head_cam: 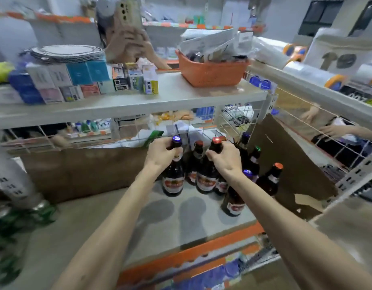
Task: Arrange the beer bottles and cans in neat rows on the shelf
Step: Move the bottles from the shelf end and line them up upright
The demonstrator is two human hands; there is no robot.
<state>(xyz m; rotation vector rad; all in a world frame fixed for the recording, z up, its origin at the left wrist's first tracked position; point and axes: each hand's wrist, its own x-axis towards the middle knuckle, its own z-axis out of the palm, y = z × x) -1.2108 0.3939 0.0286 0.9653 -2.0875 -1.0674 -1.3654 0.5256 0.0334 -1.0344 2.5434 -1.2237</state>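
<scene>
Several brown beer bottles with red labels stand on the grey shelf (193, 218), clustered at its right back. My left hand (162, 153) grips the neck of a blue-capped bottle (173, 181) at the left of the cluster. My right hand (224, 159) grips the neck of a red-capped bottle (206, 181) beside it. Both bottles stand upright on the shelf. Behind them stands another red-capped bottle (196, 162). To the right are a green-capped bottle (255, 159), an orange-capped bottle (271, 181) and a front bottle (233, 201) partly hidden by my right forearm. Green cans (40, 214) lie blurred at the far left.
Brown cardboard (86, 170) lines the shelf's back and right side (289, 160). The upper shelf (180, 97) carries small boxes, stacked plates and an orange basket (212, 74). Another person holds a phone (128, 15) behind it. Other hands (331, 129) show through the right wire mesh.
</scene>
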